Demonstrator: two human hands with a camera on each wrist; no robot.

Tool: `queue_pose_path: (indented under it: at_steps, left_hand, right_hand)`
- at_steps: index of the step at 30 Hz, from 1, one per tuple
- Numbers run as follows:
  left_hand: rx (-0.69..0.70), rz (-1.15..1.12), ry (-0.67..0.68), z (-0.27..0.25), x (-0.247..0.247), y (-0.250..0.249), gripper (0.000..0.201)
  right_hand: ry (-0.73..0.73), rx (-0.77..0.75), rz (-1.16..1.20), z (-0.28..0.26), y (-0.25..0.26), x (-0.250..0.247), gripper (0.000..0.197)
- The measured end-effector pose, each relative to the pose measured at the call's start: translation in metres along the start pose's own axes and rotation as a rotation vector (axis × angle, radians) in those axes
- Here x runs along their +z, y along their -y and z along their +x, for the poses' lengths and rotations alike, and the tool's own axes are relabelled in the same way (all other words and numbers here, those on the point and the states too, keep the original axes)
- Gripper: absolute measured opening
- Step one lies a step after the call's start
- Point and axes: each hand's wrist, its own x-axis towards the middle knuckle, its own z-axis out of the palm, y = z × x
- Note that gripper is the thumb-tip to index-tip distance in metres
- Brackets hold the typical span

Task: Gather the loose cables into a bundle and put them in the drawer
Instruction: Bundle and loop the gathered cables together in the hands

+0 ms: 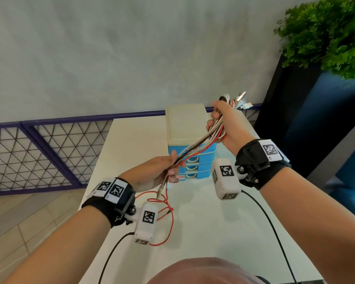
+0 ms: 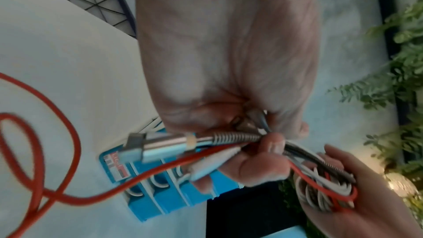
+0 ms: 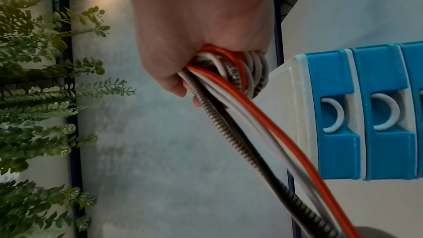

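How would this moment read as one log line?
stage: bundling | right hand: grips coiled red, white and braided cables | left hand: pinches tails | blue plastic drawers: closed

white table (image 1: pixel 203 212) | green plant (image 1: pixel 326 33) top right | purple-framed mesh fence (image 1: pixel 39 152) left | grey wall (image 1: pixel 111 54)

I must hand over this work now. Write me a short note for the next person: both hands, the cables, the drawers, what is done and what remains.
Right hand: grips the coiled part of the cable bundle, raised in front of the drawer unit.
Left hand: pinches the straight strands lower down.
Red cable: its tail lies loose on the white table.
Done: most cables gathered.
Left: wind in the tails, open a drawer (all visible ones look shut), put the bundle inside.
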Motion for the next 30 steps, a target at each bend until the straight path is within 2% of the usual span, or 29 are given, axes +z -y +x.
queue_pose_path:
  at_steps: [2,4,8,11,13,17,20,24,30]
  left_hand:
    - [-0.016,-0.031,0.003,-0.001,-0.003,-0.004,0.038]
    - [-0.006,0.080,-0.035,-0.001,-0.010,-0.008,0.025]
    - [0.152,0.717,-0.188,0.002,-0.020,-0.026,0.016]
    - [0.243,1.094,-0.286,0.003,-0.013,-0.049,0.011]
    - [0.310,1.280,-0.341,0.002,-0.006,-0.064,0.011]
    - [0.343,1.320,-0.301,0.002,0.000,-0.080,0.012]
    - [0.295,1.250,-0.275,0.003,0.002,-0.082,0.019]
    - [0.197,1.223,-0.251,0.004,0.003,-0.083,0.023]
    - [0.241,1.269,-0.226,0.006,0.006,-0.085,0.029]
  right_hand:
    - [0.026,0.008,-0.003,-0.003,0.002,-0.001,0.022]
    - [0.068,0.013,-0.074,-0.004,0.002,-0.001,0.018]
    - [0.185,0.044,-0.451,-0.003,-0.005,-0.005,0.023]
    - [0.267,0.014,-0.784,-0.005,-0.013,-0.005,0.028]
    - [0.314,-0.006,-0.877,-0.007,-0.019,-0.002,0.030]
    - [0.394,0.007,-0.859,-0.010,-0.029,0.002,0.025]
    - [0.504,0.120,-0.674,-0.014,-0.031,-0.001,0.038]
    - [0.653,0.216,-0.413,-0.025,-0.033,0.004,0.028]
    - [0.628,0.244,-0.395,-0.028,-0.041,0.003,0.017]
